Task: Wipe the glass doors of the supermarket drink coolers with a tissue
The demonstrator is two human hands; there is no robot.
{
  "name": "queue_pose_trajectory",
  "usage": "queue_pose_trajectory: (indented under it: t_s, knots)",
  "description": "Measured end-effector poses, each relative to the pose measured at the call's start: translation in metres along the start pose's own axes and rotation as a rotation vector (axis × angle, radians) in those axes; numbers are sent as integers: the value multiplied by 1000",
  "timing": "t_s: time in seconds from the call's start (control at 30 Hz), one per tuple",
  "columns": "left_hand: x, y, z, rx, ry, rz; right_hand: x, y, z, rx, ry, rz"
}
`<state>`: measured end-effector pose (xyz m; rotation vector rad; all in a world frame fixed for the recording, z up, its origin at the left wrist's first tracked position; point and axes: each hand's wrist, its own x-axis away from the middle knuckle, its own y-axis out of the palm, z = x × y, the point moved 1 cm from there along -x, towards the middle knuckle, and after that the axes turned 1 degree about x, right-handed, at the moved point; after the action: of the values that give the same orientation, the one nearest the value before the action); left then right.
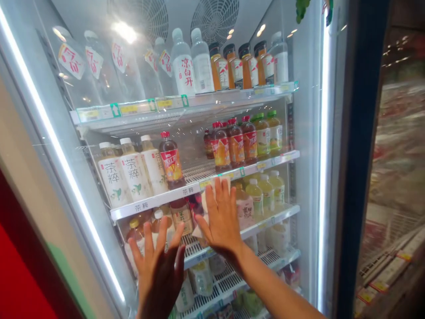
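My left hand point(158, 266) is raised with its fingers spread, in front of the lower shelves of a lit drinks cooler. To its right, my right hand point(223, 217) is stretched flat with its fingers apart. It overlaps the edge of the middle shelf point(172, 193). Neither hand holds anything. Reflections show a glass door between the hands and the bottles; whether the palms touch it I cannot tell. Behind the glass stand white-labelled tea bottles point(133, 170), a red-capped iced tea bottle point(171, 159) and more red-capped bottles point(236, 144).
Large clear water bottles point(183, 64) and dark-capped amber bottles point(245, 66) fill the top shelf. Green-capped bottles point(275, 133) stand at the right of the middle shelf. A bright light strip point(63, 155) runs down the left side. Blurred shelving point(388, 248) lies beyond the dark frame point(358, 155).
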<state>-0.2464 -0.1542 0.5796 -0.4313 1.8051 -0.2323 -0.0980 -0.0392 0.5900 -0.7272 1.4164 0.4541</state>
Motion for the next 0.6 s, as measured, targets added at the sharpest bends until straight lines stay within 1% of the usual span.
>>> queue_pose_trajectory:
  t_s: [0.1, 0.2, 0.27, 0.3, 0.37, 0.47, 0.53, 0.6]
  knots:
    - [4, -1, -6, -46, -35, 33, 16, 4, -15, 13, -34, -5]
    - [7, 1, -7, -89, -15, 91, 6, 6, -19, 20, -18, -4]
    - [9, 3, -7, -81, -29, 98, 0, 6, -19, 12, -4, -3]
    - [10, 3, -7, -69, -42, 95, 1, 6, -19, 8, -8, -2]
    - [12, 5, -6, -43, -75, 86, 15, 6, -22, 7, -30, -3]
    - [15, 8, 3, -19, -128, 104, 38, 7, -20, 28, -45, -42]
    - [13, 11, 14, -18, -197, 134, 36, 6, -11, 49, -22, -53]
    - [7, 16, 28, -12, -277, 166, 27, 4, 2, 56, 10, -49]
